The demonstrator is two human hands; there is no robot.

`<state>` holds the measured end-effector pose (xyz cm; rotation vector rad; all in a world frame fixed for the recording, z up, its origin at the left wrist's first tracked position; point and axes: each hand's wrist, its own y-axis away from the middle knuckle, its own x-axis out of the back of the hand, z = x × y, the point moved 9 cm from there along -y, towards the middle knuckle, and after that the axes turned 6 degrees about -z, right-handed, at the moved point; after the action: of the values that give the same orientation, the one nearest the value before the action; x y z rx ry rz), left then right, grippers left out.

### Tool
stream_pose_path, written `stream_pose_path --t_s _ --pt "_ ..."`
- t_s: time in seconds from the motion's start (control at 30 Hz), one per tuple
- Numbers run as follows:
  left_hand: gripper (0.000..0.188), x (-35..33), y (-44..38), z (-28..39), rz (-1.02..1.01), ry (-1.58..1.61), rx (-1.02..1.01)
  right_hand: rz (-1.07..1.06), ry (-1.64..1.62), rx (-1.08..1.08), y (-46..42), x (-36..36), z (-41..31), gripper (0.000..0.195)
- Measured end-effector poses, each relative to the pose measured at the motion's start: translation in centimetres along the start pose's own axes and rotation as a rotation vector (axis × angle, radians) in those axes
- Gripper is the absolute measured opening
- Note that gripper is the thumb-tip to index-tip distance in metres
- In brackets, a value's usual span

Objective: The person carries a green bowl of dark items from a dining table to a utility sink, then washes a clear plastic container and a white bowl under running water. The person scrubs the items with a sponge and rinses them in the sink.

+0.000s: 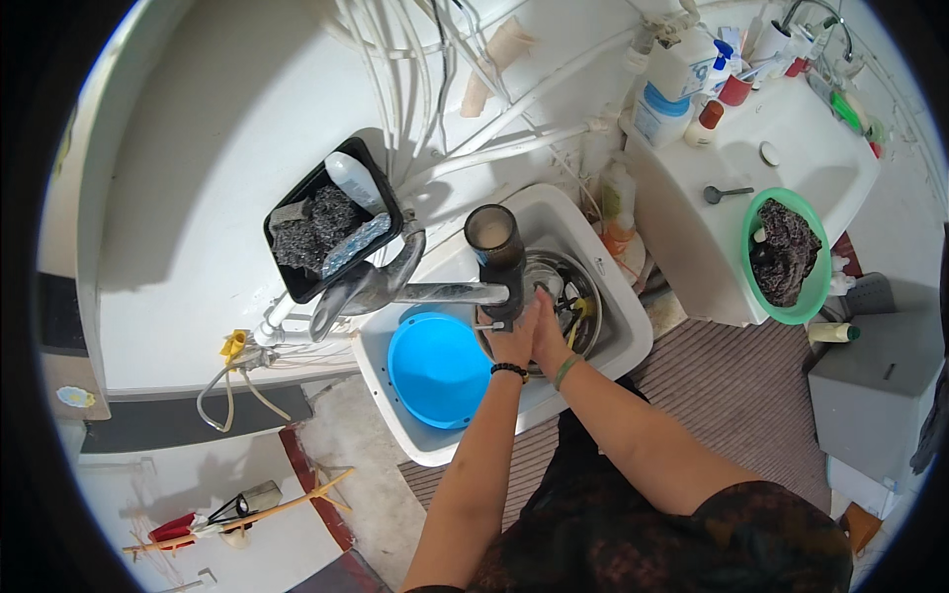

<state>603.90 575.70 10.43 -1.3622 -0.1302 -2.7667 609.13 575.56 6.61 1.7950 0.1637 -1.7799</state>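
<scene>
My left hand [511, 345], with a dark beaded bracelet at the wrist, is partly hidden under the black tap-mounted water filter [504, 278]. Against it rests my right hand [550, 337], which wears a green bangle. Both are over a round metal basin [595, 315] in the white sink [626, 348]. A clear rounded vessel [545, 278] shows just beyond the right fingertips; whether they touch it is unclear. Dark and yellow-handled utensils [577, 307] lie in the basin. To the left, a blue plastic basin [439, 370] sits in the same sink.
A metal tap spout [445, 293] reaches over the sink from the left. Behind it stands a black tray [293, 285] of scouring pads. At right, a second washbasin [804, 141] carries bottles and a green bowl [819, 296] with dark cloth. A grey bin [864, 378] stands farther right.
</scene>
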Motion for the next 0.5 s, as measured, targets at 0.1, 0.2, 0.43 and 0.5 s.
stream_pose_path --t_s 0.1,0.2,0.43,0.5 --pt "0.031 -2.1 -0.4 -1.7 0.149 0.780 0.333 0.378 0.495 0.325 2.2 1.0 -5.2 0.093" --pt "0.036 -2.0 -1.3 -2.4 0.013 0.669 0.227 0.502 0.830 0.290 3.9 -0.3 -7.0 0.093" --pt "0.045 -5.1 -0.5 -4.4 -0.419 0.838 0.493 0.210 0.875 0.261 3.0 -0.9 -6.8 0.084" --pt "0.049 -6.1 0.3 -5.4 -0.408 0.996 0.483 0.158 0.794 0.032 3.2 -0.4 -6.4 0.083"
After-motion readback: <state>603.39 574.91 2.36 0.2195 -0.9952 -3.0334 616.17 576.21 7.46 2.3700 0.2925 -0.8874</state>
